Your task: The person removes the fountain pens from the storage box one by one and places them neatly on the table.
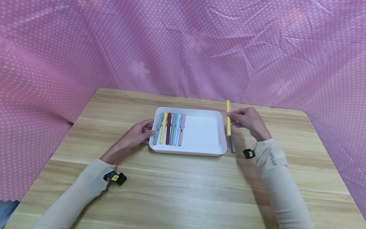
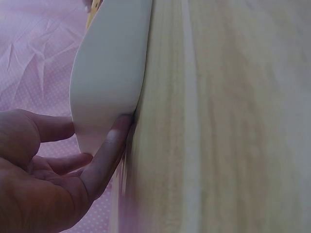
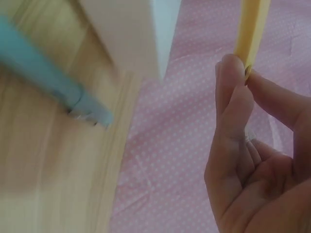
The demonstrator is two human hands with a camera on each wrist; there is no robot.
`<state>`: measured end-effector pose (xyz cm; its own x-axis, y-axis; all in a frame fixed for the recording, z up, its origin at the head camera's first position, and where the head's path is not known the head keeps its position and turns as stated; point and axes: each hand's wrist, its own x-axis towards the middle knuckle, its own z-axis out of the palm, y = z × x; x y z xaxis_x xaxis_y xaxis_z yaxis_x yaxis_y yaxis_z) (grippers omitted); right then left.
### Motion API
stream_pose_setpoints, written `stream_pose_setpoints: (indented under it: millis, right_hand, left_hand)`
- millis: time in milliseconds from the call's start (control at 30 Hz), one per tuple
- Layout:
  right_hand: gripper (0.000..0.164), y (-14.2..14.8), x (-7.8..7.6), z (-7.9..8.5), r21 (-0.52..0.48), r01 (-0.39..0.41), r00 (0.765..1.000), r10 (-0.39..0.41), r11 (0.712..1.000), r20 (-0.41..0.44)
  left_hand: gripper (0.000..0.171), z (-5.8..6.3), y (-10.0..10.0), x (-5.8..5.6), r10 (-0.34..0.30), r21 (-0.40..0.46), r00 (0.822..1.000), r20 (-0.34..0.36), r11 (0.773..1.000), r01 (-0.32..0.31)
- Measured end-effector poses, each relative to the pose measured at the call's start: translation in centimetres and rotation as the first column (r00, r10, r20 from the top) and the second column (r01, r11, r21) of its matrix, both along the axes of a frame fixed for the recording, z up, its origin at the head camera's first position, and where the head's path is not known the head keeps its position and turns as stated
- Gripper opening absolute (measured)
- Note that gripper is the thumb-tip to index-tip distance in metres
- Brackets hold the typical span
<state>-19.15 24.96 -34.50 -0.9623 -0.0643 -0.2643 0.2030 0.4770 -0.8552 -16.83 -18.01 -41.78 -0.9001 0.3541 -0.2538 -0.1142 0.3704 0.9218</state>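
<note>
A white tray (image 1: 204,135) lies on the table with a row of capped pens along its left side: a grey-green pen (image 1: 158,132), a yellow pen (image 1: 163,130), a dark red pen (image 1: 168,132), another grey-green one, a light blue pen (image 1: 177,128) and a dusty pink pen (image 1: 181,132). My left hand (image 1: 135,135) grips the tray's left end, its thumb at the rim and fingers along the outer wall (image 2: 109,63). Just off the tray's right end, my right hand (image 1: 248,121) pinches a second yellow pen (image 1: 228,127) between thumb and fingertips, raised nearly upright in the head view.
Another grey-green pen (image 1: 233,144) lies on the wooden table (image 1: 186,187) beside the tray's right wall, below the right hand. A pink dotted cloth (image 1: 183,47) hangs behind the table and down both sides. Each wrist wears a small black camera (image 1: 121,178).
</note>
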Motion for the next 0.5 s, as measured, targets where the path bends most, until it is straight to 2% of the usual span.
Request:
stream_pose_setpoints:
  millis: [167, 500]
  right_hand:
    - [0.050, 1.0, 0.0, -0.8, 0.019, 0.010, 1.000, -0.010, 1.000, 0.020]
    - [0.050, 2.1, 0.4, -2.1, 0.039, 0.025, 0.998, -0.027, 0.999, 0.063]
  left_hand:
    - [0.063, 0.0, 0.0, 0.0, 0.002, -0.019, 1.000, 0.005, 1.000, -0.002]
    - [0.064, -0.1, 0.0, -0.1, 0.004, -0.001, 1.000, 0.000, 1.000, -0.004]
